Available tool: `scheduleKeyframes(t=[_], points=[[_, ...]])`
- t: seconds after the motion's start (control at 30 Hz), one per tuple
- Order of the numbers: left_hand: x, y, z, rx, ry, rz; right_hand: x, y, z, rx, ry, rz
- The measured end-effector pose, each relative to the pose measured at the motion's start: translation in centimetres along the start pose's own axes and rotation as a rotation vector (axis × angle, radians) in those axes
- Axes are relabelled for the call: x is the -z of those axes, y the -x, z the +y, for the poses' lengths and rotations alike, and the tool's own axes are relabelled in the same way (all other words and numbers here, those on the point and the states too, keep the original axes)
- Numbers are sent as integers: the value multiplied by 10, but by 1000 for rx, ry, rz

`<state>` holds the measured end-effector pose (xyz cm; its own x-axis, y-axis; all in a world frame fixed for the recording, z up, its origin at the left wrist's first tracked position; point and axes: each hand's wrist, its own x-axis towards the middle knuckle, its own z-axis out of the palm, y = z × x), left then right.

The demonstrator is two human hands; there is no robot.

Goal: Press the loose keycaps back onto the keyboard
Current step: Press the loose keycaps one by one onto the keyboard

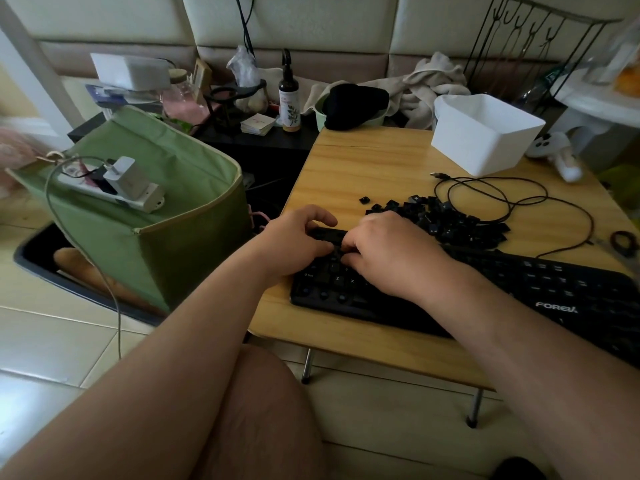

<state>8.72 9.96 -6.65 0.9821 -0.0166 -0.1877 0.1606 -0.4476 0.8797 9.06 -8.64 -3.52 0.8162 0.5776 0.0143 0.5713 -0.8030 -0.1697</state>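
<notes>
From the head view, both hands work the left end of the keyboard (485, 289) on the bench (363, 161): the left hand (294, 244) curls over its top edge, the right hand (388, 251) bends its fingertips down onto a key spot, though any cap beneath them is hidden. The loose keycaps (450, 220) lie heaped just behind the keyboard. The cap probably seats best squared over its stem and pressed straight down while the left hand steadies the board.

Padded wall (294, 19), tiled floor (45, 341), low wooden table (363, 168).
</notes>
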Motion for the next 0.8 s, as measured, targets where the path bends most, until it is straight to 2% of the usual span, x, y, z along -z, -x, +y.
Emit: scheduleKeyframes(t=[0.13, 0.4, 0.67, 0.8], points=[[0, 0, 0, 7, -5, -5, 7, -1, 3, 46, 65, -58], [-1, -1, 0, 6, -1, -11, 6, -2, 7, -29, -105, -31], [-3, -3, -3, 5, -7, -3, 3, 0, -5, 9, 124, -31], [-2, -4, -2, 11, 22, -22, 2, 3, -3, 16, 101, 17]])
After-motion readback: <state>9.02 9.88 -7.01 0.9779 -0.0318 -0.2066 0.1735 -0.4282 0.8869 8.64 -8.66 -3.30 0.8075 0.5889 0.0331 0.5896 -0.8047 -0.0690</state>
